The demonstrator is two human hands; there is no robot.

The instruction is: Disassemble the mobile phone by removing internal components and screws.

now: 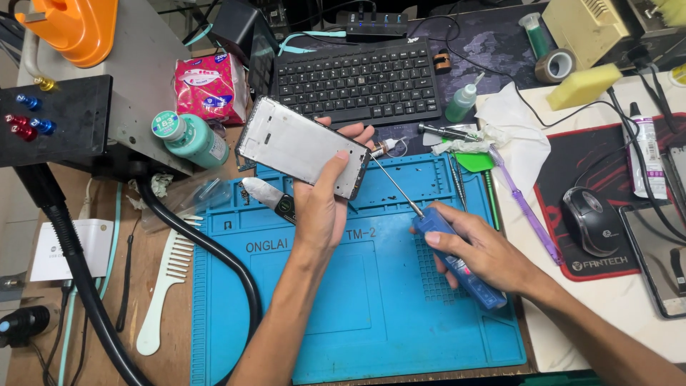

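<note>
I see my left hand (321, 207) wrapped around a phone frame (300, 146), thumb on its near edge and fingertips curled over the far right corner, so the bare silvery inner side tilts up toward me above the far edge of the blue work mat (371, 314). Held off the mat like that, the right end of the frame stays open to the tool. My right hand (479, 250) is closed around a blue screwdriver (457, 264) in a pen-like grip; its thin shaft runs up and left, and the tip sits just beside the frame's right end, though I cannot tell if it touches.

Just left of my left wrist a metal pry blade (261, 193) with a dark handle lies on the mat. At the mat's far right edge are 2 slim drivers, a green pick (473, 161) and a purple toothbrush (525, 207), parked near the working hand.

Farther out, a black keyboard (357, 80) sits beyond the frame. A small dropper bottle (463, 104) with a green body stands to its right. On the left, a teal bottle (191, 139) with a round white label on its cap lies on its side, and behind it is a pink patterned tissue pack (211, 86). A white comb (166, 286) lies near left; a black mouse (589, 221) rests on a dark red-edged pad on the right, beside a white tube (649, 157) with a black cap
</note>
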